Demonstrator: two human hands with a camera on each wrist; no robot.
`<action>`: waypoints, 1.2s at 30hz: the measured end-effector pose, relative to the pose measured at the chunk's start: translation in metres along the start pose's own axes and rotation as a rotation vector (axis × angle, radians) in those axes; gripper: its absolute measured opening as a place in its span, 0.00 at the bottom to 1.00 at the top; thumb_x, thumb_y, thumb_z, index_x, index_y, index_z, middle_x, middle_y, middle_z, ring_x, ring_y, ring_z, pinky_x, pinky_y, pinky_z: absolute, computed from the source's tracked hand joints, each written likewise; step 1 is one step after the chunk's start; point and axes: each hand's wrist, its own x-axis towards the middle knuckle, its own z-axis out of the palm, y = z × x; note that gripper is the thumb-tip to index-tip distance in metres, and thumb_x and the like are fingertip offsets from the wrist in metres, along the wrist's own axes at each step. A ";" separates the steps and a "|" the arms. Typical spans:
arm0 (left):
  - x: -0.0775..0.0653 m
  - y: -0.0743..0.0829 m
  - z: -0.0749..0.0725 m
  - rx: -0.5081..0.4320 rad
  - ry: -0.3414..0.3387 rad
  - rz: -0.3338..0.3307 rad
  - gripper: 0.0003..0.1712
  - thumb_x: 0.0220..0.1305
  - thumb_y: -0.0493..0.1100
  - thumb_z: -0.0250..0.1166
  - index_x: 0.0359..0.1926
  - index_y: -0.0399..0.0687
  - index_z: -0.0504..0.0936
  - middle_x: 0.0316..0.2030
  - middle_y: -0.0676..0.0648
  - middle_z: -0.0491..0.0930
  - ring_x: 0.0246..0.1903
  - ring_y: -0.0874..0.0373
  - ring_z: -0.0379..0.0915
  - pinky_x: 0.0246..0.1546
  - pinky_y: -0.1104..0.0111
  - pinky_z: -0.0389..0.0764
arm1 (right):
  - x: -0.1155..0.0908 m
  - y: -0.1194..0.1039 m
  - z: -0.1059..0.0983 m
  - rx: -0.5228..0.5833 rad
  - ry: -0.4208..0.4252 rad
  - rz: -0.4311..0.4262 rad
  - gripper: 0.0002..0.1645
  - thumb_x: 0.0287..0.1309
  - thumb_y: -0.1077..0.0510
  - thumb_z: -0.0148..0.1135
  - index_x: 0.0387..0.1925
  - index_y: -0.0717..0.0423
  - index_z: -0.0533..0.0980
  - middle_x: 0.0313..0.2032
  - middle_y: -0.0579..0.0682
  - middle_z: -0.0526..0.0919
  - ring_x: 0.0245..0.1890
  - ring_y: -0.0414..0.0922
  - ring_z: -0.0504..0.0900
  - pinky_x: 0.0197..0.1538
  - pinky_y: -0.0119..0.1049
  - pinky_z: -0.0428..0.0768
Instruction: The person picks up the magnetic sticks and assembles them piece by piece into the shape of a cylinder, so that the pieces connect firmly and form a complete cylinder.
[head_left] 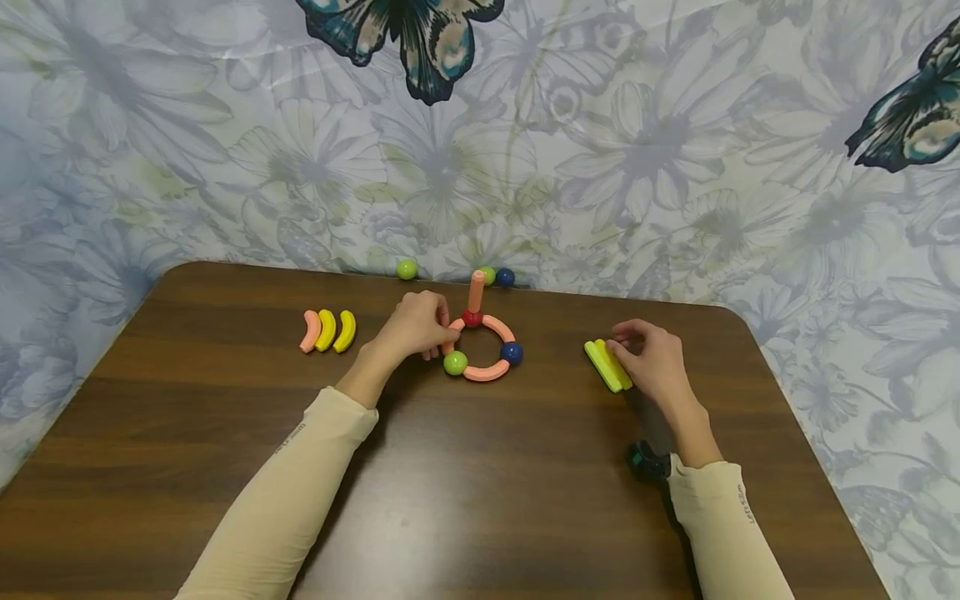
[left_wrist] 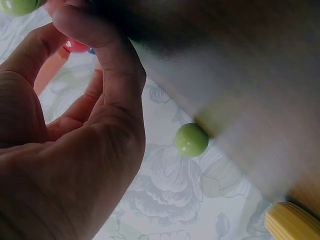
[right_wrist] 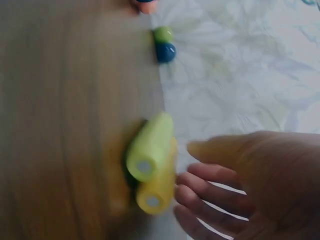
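My left hand point(head_left: 417, 323) pinches the left side of a ring made of curved pink rods point(head_left: 487, 372) and balls. A green ball point(head_left: 454, 362), a blue ball point(head_left: 512, 353) and a red ball point(head_left: 472, 318) join the ring. From the red ball a straight pink rod point(head_left: 476, 292) points away. My right hand point(head_left: 651, 357) is beside a yellow-green straight rod point(right_wrist: 151, 147) and a yellow straight rod point(right_wrist: 156, 192), which lie side by side. Its fingers are loosely bent with nothing between them. In the left wrist view my fingers hide most of the ring.
A curved pink rod point(head_left: 310, 332) and two curved yellow rods point(head_left: 326, 331) lie at the left of the wooden table point(head_left: 450, 500). Along the back edge are a loose green ball point(head_left: 407, 268), another green ball point(head_left: 488, 276) and a blue ball point(head_left: 505, 277). Patterned cloth hangs behind.
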 end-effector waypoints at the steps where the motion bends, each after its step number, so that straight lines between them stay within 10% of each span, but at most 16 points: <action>1: 0.000 0.000 -0.001 -0.004 0.002 -0.003 0.12 0.66 0.39 0.73 0.33 0.39 0.77 0.19 0.45 0.86 0.14 0.57 0.81 0.20 0.65 0.84 | 0.000 0.002 -0.003 -0.007 -0.020 0.012 0.16 0.69 0.58 0.69 0.52 0.65 0.83 0.43 0.62 0.89 0.43 0.58 0.88 0.51 0.55 0.86; 22: -0.001 -0.002 -0.004 -0.027 -0.024 -0.009 0.12 0.67 0.40 0.71 0.35 0.38 0.77 0.20 0.43 0.84 0.14 0.56 0.81 0.19 0.64 0.85 | 0.000 0.003 -0.022 -0.092 -0.251 0.051 0.12 0.64 0.57 0.73 0.45 0.61 0.85 0.36 0.54 0.88 0.37 0.47 0.84 0.41 0.39 0.79; 36: -0.001 0.000 -0.005 -0.021 -0.019 -0.049 0.13 0.68 0.42 0.72 0.34 0.38 0.78 0.22 0.42 0.86 0.17 0.54 0.85 0.27 0.61 0.88 | 0.006 -0.012 -0.013 -0.042 0.019 -0.014 0.13 0.60 0.61 0.69 0.45 0.63 0.86 0.35 0.56 0.89 0.34 0.50 0.87 0.37 0.27 0.81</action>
